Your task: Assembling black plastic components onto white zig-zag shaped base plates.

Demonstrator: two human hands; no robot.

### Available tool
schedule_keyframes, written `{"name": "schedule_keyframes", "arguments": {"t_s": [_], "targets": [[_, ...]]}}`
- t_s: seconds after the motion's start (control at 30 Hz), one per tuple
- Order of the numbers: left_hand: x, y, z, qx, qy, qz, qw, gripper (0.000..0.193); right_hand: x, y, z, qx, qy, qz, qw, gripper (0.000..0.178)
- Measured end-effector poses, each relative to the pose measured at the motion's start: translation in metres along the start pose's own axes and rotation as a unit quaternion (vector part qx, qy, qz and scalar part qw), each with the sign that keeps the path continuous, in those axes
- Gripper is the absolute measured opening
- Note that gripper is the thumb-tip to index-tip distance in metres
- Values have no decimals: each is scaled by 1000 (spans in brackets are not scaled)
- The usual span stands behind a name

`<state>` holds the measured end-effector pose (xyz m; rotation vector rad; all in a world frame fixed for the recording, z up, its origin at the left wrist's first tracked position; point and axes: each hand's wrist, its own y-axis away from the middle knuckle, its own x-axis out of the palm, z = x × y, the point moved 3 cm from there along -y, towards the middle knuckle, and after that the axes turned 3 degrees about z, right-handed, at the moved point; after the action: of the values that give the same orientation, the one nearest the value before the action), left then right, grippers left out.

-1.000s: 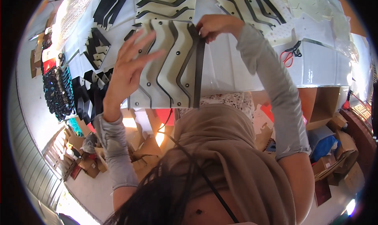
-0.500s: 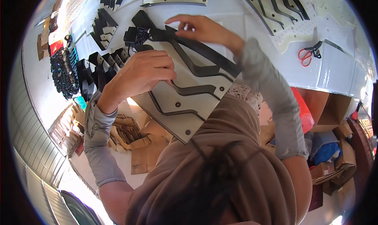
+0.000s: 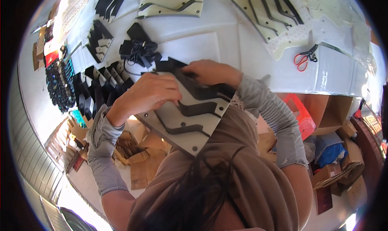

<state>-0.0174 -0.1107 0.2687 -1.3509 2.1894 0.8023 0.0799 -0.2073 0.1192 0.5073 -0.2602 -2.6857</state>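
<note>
A pale board (image 3: 161, 114) with black zigzag strips standing in it and dark round holes lies tilted across my lap, against the table edge. My left hand (image 3: 149, 94) reaches over its left side, fingers curled and pinching at the end of a middle black strip (image 3: 198, 109); the fingertips are partly hidden. On the far side my right hand (image 3: 212, 72) closes its thumb and fingers on the upper edge of the outer black strip (image 3: 196, 90). Its palm side is out of sight.
Beyond the board a black adapter with coiled cord (image 3: 139, 52) lies on the white-covered table (image 3: 226, 37). Similar boards (image 3: 171, 2) stand farther back, and black strip pieces (image 3: 103, 83) at left. Red-handled scissors (image 3: 305, 58) lie at right; cardboard boxes (image 3: 333, 113) are below.
My right hand has come down and nearer, from fingers apart above the strips to closed on the outer one. The board has shifted slightly toward me; its far strips now sit clear of the adapter.
</note>
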Motion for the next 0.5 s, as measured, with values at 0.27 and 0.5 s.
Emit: {"name": "schedule_keyframes", "arguments": {"t_s": [0.27,0.5], "targets": [[-5,-3,-7,-12,-36,47,998,27,-3,1,15,48,-55,22,997,44],[-5,-3,-4,-20,-5,61,998,24,3,10,16,7,-2,-69,998,31]]}}
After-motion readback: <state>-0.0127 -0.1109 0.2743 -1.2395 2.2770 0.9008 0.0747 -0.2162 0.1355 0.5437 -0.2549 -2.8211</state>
